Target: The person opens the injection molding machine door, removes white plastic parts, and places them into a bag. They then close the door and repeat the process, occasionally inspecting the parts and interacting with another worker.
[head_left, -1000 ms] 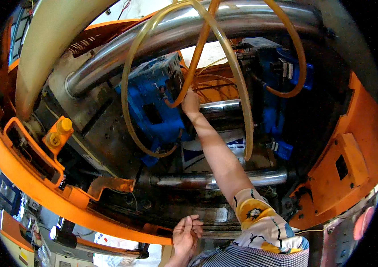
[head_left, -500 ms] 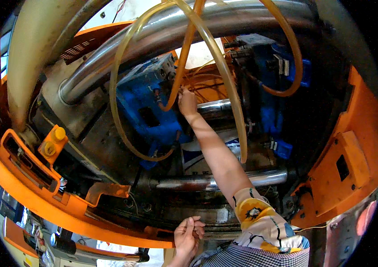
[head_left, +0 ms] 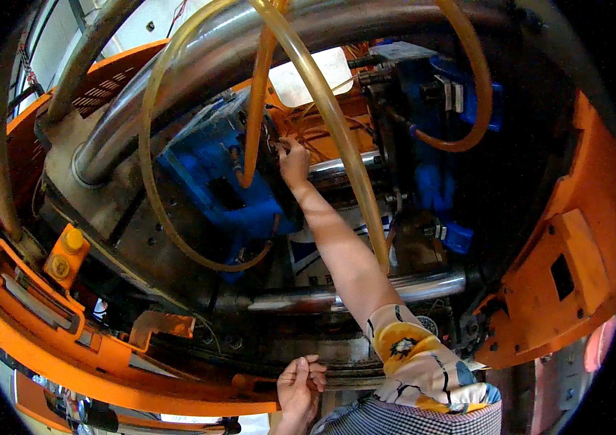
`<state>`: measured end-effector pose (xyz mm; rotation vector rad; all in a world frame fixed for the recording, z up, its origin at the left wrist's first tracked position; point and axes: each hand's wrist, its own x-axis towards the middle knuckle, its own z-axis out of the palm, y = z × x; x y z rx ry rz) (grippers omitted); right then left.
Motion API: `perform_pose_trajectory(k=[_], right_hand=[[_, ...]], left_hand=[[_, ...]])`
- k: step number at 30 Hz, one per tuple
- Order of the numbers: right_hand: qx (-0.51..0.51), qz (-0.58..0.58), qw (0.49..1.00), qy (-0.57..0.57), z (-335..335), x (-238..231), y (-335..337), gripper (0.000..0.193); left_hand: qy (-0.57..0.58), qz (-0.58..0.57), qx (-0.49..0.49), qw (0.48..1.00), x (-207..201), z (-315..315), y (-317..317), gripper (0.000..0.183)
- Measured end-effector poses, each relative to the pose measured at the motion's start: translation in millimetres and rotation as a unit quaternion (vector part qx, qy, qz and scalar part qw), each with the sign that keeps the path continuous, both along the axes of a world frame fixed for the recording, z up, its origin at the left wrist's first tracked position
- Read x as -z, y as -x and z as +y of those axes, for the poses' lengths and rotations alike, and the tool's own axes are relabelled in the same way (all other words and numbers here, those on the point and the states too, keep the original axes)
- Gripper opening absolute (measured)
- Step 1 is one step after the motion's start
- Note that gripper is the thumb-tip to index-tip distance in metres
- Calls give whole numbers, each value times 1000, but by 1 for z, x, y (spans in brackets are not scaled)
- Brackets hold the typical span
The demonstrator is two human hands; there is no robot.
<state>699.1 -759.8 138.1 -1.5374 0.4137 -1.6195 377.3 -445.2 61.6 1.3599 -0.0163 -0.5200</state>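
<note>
My right arm stretches deep into the machine. At its end my right hand (head_left: 294, 162) is at the inner face of a blue mold block (head_left: 210, 177), with thumb and fingertips pinched close to the metal. Whatever lies between those fingertips is too small to make out. Low in the picture, beside the orange frame edge (head_left: 199, 399), my left hand (head_left: 299, 386) is held with fingers curled and thumb pressed against them; anything inside is hidden. A yellowish hose (head_left: 355, 163) hangs down across the view, to the right of my right hand.
Opposite stands a second blue mold block (head_left: 435, 181) in shadow. Thick steel bars (head_left: 438, 284) cross above and below my arm. Another hose (head_left: 476, 109) loops at the right. An orange bracket with yellow buttons (head_left: 66, 255) sits at the left, an orange panel (head_left: 555, 283) at the right.
The view has shifted, so the machine's left side sits farther left. My right hand has moved onto the left mold block's inner face. My left hand stays low, fingers still curled.
</note>
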Motion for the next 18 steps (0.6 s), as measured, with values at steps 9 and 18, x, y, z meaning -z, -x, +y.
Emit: perform_pose_trajectory(k=[9, 18], right_hand=[[18, 17, 999, 45, 5, -6, 0, 17], [58, 32, 992, 103, 2, -6, 0, 15]], left_hand=[[-35, -15, -9, 999, -2, -1, -2, 30], [-30, -13, 3, 999, -2, -2, -4, 31]])
